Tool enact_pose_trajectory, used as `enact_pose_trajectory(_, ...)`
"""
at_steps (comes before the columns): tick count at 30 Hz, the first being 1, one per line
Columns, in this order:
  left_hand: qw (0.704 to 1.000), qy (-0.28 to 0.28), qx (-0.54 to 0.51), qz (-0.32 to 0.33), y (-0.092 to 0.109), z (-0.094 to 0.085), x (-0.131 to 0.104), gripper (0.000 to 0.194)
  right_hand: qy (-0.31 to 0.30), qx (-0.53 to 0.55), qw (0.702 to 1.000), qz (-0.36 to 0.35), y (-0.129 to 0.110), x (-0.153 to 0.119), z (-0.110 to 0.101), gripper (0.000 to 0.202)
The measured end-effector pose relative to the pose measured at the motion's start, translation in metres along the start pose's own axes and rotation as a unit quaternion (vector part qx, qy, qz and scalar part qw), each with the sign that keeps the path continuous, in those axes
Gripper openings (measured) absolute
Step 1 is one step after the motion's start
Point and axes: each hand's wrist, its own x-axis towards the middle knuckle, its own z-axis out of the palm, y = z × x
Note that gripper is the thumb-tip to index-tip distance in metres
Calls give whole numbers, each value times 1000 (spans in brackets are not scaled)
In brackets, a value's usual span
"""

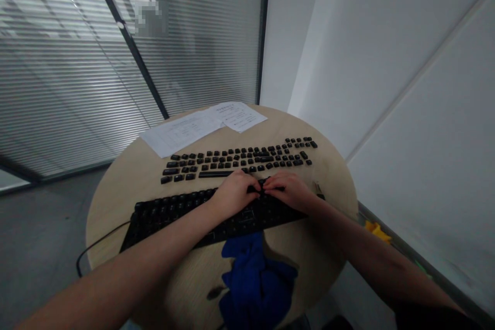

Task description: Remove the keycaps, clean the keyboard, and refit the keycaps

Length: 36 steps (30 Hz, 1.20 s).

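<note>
A black keyboard (pixel 154 219) lies across the round table in front of me, its cable running off to the left. Keycaps cover its left part; its right part looks bare of caps. My left hand (pixel 237 191) bends over the keyboard's right half with thumb and fingers pinched. Opposite it, my right hand (pixel 288 189) is closed in the same way, fingertips almost meeting the left ones. Between them is a small black piece that looks like a keycap (pixel 262 184), partly hidden by the fingers. Loose keycaps (pixel 220 160) lie in rows behind the keyboard.
Printed papers (pixel 189 131) lie at the table's (pixel 320 144) far side. A small dark tool with a pale end (pixel 319 191) sits right of my right hand. A crumpled blue cloth (pixel 259 283) is at the near edge. Walls and a blind-covered glass partition (pixel 209 51) stand close behind.
</note>
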Motion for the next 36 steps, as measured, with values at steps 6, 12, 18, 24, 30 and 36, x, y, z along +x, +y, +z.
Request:
enact_pose_trajectory(6, 999, 22, 18, 40, -3, 3, -5, 8, -48, -33, 998, -22, -7, 4, -5, 14)
enact_pose_trajectory(12, 998, -6, 51, 18, 0, -1, -3, 10, -70, -86, 994, -12, -19, 10, -11, 12)
enact_pose_trajectory(18, 996, -60, 71, 4, 9, -19, 4, 10, -31, -52, 998, -15, -20, 15, -44, 19)
enact_pose_trajectory(24, 995, -6, 97, 26, 7, -46, 86, 19, 35, -221, 961, 164, 71, 59, -134, 20)
enact_pose_trajectory(30, 990, -22, 127, -52, -14, -21, 216, 18, -74, -278, 928, 236, 149, 94, -145, 16)
enact_pose_trajectory(36, 991, -44, 112, -59, -28, 26, 271, 20, -142, -276, 926, 213, 176, 100, -124, 18)
